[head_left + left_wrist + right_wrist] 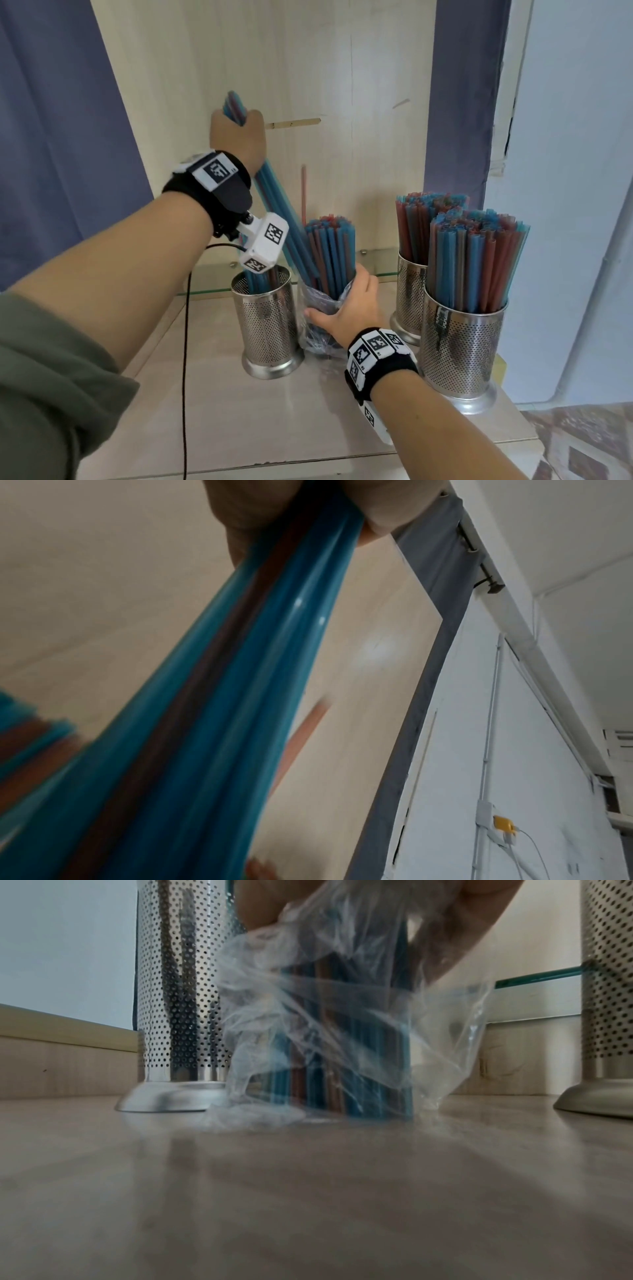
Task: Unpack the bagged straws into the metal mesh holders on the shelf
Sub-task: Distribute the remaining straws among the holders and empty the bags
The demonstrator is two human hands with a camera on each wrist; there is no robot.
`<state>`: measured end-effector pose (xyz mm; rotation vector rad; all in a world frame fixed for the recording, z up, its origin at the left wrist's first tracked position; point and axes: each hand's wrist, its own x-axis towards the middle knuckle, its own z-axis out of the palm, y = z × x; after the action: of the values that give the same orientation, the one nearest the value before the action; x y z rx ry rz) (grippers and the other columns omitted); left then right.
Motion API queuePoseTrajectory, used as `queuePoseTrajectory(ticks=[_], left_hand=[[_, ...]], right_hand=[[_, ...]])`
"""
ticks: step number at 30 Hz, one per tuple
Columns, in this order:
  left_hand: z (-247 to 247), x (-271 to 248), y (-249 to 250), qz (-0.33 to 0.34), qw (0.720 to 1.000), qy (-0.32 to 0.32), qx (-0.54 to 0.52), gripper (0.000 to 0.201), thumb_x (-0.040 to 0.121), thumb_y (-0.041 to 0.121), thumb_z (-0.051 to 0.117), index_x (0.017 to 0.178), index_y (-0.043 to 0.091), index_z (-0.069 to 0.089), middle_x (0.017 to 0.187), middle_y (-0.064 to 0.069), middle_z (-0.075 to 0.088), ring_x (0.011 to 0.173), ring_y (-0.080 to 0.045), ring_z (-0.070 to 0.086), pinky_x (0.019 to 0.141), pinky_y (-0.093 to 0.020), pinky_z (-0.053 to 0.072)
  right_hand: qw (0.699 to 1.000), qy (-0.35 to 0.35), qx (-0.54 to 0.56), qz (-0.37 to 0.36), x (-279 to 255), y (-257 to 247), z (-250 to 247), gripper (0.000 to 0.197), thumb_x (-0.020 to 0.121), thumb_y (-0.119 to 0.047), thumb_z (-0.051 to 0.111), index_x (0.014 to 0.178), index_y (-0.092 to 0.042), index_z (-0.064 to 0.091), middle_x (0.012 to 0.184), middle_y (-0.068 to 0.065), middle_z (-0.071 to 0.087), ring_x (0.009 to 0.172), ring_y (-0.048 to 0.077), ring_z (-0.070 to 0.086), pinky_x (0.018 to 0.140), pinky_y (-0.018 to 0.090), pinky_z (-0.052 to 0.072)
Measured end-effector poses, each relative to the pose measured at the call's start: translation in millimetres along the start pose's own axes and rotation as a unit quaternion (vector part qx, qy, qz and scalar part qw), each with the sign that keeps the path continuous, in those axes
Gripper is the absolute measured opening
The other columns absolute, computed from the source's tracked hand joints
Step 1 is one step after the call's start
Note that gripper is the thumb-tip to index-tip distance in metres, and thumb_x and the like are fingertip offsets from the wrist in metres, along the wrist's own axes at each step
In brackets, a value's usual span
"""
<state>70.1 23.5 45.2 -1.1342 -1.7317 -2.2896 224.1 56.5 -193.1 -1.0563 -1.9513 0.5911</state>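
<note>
Pale wood panelling backs the shelf (274, 411), with blue curtains hanging at both sides. On the shelf stands a clear plastic bag (320, 318) of blue and red straws (330, 250), upright, between the metal mesh holders.

The left hand (238, 137) is lifted high and its fingers are curled tightly round a small bundle of straws (277, 205). This bundle is tilted; its lower ends already reach into the near-left holder (269, 318), which stands just beside the bag. How many straws are inside this holder I cannot tell; only a few show above the rim. The right hand (352, 308) wraps round the bag, thumb in front and fingers behind, and keeps it upright on the shelf. One red straw (303, 192) stands alone behind the bag, near the back panel.

At the right, two more holders, the front one (462, 342) and the one behind it (409, 294), are packed full of straws.

I judge the step in hand is to drop this bundle into the near-left holder. To do it well, the bundle should come more upright before the fingers loosen, so all the ends pass inside the rim and none slide over the edge. The grip should loosen slowly, because smooth straws slip easily. The right hand should hold the bag firmly, since a thin bag with tall straws may fall over.
</note>
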Motion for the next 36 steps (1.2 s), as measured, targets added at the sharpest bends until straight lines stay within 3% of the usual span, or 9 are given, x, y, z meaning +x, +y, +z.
queuePoseTrajectory(ticks=[7,10,13,20,24,27,31,33,36], left_hand=[[-25,24,10,0.019,0.999,0.033,-0.002,0.026,0.069,0.041,0.048,0.086,0.021,0.045,0.079,-0.004,0.054,0.067,-0.023,0.053,0.072,-0.039,0.052],[-39,27,19,0.029,0.998,0.051,-0.008,0.015,0.077,0.036,0.047,0.085,0.024,0.044,0.079,-0.002,0.053,0.065,-0.022,0.052,0.067,-0.034,0.050],[-54,31,20,0.039,0.997,0.069,-0.024,0.008,0.087,0.029,0.047,0.083,0.022,0.043,0.070,0.001,0.049,0.052,-0.015,0.050,0.059,-0.028,0.047],[-77,10,-34,0.024,0.997,0.059,0.051,0.024,0.091,0.028,0.051,0.075,0.010,0.051,0.060,-0.001,0.057,0.045,-0.012,0.052,0.053,-0.026,0.047],[-78,-9,-66,-0.017,0.995,0.030,0.091,0.031,0.089,0.029,0.055,0.062,0.014,0.055,0.061,-0.004,0.063,0.046,-0.013,0.057,0.055,-0.026,0.049],[-74,-24,-83,-0.050,0.992,0.017,0.116,0.029,0.088,0.035,0.062,0.075,0.009,0.064,0.072,-0.005,0.064,0.060,-0.019,0.060,0.062,-0.031,0.047],[-70,-38,-102,-0.079,0.982,-0.048,0.165,0.035,0.085,0.045,0.069,0.087,0.011,0.062,0.076,-0.002,0.062,0.075,-0.024,0.062,0.071,-0.035,0.049],[-69,-41,-111,-0.075,0.974,-0.084,0.195,0.047,0.076,0.058,0.071,0.087,0.013,0.064,0.088,-0.006,0.067,0.089,-0.027,0.065,0.082,-0.039,0.054],[-66,-41,-112,-0.047,0.953,-0.095,0.283,0.049,0.076,0.061,0.070,0.085,0.014,0.060,0.094,-0.005,0.061,0.100,-0.028,0.056,0.102,-0.047,0.042]], right_hand=[[1.000,-0.001,-0.027,0.002,0,-1,0,0.113,0.063,-0.050,0.086,0.147,-0.012,0.020,0.137,0.005,0.035,0.122,0.020,0.047,0.099,0.031,0.046],[1.000,0.001,-0.031,0.008,0,-1,-1,0.113,0.063,-0.050,0.086,0.147,-0.012,0.020,0.137,0.005,0.034,0.122,0.020,0.047,0.099,0.031,0.046],[0.999,0.004,-0.037,0.011,0,-2,-1,0.112,0.063,-0.050,0.087,0.146,-0.012,0.022,0.135,0.006,0.036,0.121,0.021,0.048,0.098,0.033,0.047],[0.999,0.005,-0.038,0.012,0,-2,0,0.111,0.063,-0.049,0.087,0.146,-0.012,0.023,0.135,0.006,0.036,0.120,0.022,0.049,0.097,0.035,0.048],[0.999,0.001,-0.036,0.010,0,-1,1,0.108,0.063,-0.047,0.087,0.144,-0.012,0.024,0.133,0.007,0.037,0.118,0.022,0.048,0.095,0.036,0.049],[0.999,0.007,-0.033,0.003,1,0,2,0.107,0.062,-0.045,0.088,0.143,-0.011,0.026,0.132,0.008,0.038,0.118,0.023,0.048,0.098,0.036,0.048],[0.999,0.008,-0.034,0.000,2,1,5,0.107,0.061,-0.046,0.088,0.142,-0.012,0.027,0.132,0.007,0.038,0.117,0.022,0.049,0.097,0.037,0.050],[0.999,0.009,-0.037,-0.002,1,2,6,0.106,0.061,-0.048,0.087,0.141,-0.013,0.028,0.131,0.006,0.038,0.116,0.022,0.050,0.096,0.038,0.051],[0.999,0.011,-0.041,-0.005,1,3,6,0.106,0.061,-0.048,0.087,0.142,-0.012,0.028,0.131,0.006,0.038,0.116,0.022,0.050,0.096,0.037,0.051]])
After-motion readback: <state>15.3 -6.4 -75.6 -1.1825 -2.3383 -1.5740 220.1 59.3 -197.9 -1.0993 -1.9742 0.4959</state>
